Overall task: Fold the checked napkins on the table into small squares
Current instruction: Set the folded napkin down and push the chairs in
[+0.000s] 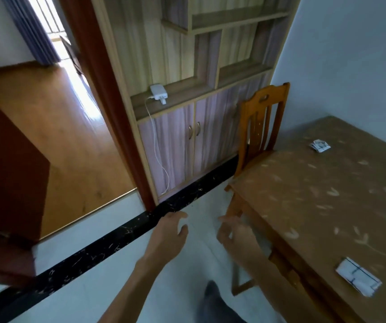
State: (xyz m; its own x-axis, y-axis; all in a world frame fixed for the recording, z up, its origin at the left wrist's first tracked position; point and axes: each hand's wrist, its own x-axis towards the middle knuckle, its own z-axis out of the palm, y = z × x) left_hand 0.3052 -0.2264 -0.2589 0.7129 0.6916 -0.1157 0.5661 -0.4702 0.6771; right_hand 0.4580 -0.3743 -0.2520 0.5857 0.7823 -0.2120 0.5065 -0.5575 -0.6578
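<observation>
Two white checked napkins lie on the brown patterned table (327, 206) at the right. One folded napkin (359, 279) sits near the table's front edge. A smaller crumpled napkin (319, 146) lies toward the far end. My left hand (168, 231) hangs in the air over the floor, fingers relaxed and holding nothing. My right hand (231, 234) is blurred, held out beside the table's left edge, fingers loosely spread, also holding nothing. Both hands are well left of the napkins.
A wooden chair (259, 127) stands at the table's far left corner. A cabinet (187, 141) with a white charger (158, 92) and cable is behind it. An open doorway and a brown door (5, 183) are at the left. My foot (213, 297) is below.
</observation>
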